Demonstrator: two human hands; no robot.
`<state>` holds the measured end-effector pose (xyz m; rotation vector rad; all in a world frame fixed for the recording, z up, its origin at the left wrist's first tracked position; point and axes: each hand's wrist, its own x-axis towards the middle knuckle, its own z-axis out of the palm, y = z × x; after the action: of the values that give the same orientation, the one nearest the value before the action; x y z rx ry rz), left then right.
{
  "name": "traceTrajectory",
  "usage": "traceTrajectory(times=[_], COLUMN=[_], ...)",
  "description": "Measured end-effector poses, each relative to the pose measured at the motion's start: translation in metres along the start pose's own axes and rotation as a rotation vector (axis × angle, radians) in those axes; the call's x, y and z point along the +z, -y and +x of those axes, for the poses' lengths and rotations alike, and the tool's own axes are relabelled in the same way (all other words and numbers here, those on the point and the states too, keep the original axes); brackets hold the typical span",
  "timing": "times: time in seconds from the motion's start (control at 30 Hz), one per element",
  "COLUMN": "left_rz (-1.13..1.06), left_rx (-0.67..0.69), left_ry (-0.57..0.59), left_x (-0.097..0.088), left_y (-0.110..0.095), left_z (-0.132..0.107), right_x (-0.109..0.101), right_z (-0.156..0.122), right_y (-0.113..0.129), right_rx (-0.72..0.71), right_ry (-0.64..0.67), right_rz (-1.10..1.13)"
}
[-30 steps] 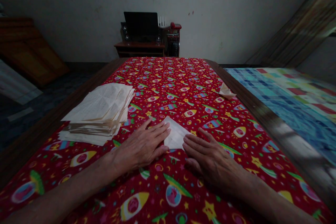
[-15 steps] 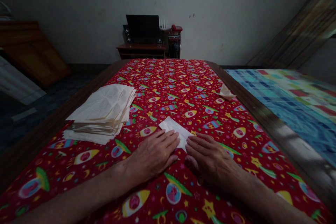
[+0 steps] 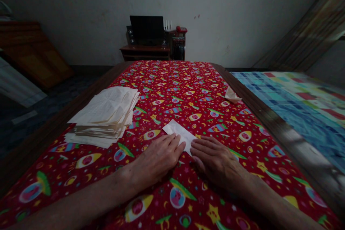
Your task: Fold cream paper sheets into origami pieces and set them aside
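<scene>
A small folded white paper (image 3: 178,130) lies on the red patterned cloth (image 3: 188,90) in front of me. My left hand (image 3: 159,156) rests flat with fingers stretched out, its fingertips on the paper's near left edge. Close beside it, my right hand (image 3: 214,156) also lies flat, fingers pointing left and touching the paper's near right corner. Both hands press down; neither grips anything. Part of the paper is hidden under the fingers.
A thick stack of white sheets (image 3: 105,115) sits to the left on the cloth. A small folded paper piece (image 3: 232,95) lies at the table's right edge. A blue checked bed (image 3: 296,104) is on the right; a desk with a monitor (image 3: 147,28) stands far back.
Both hands slid toward me and closer together over the paper, covering more of it. In the last half second they barely moved.
</scene>
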<state>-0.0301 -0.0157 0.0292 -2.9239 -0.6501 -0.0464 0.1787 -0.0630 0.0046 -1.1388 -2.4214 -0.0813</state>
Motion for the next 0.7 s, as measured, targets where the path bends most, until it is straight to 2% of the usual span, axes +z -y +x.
traceTrajectory(times=[0.13,0.37,0.57,0.7], left_rz=[0.038,0.102,0.118,0.084], left_rx=[-0.004,0.005,0.043,0.08], left_ry=[-0.038,-0.061,-0.087,-0.124], left_x=[0.006,0.013,0.013,0.013], left_y=[-0.003,-0.001,-0.005,-0.001], left_z=[0.001,0.0,0.002,0.004], right_x=[0.0,-0.003,-0.002,-0.01], right_z=[0.001,0.001,-0.001,-0.001], right_y=[0.0,-0.001,-0.001,-0.002], right_rx=[-0.002,-0.003,0.006,-0.001], right_ry=[-0.027,0.002,0.021,0.026], right_rz=[-0.008,0.003,0.004,0.051])
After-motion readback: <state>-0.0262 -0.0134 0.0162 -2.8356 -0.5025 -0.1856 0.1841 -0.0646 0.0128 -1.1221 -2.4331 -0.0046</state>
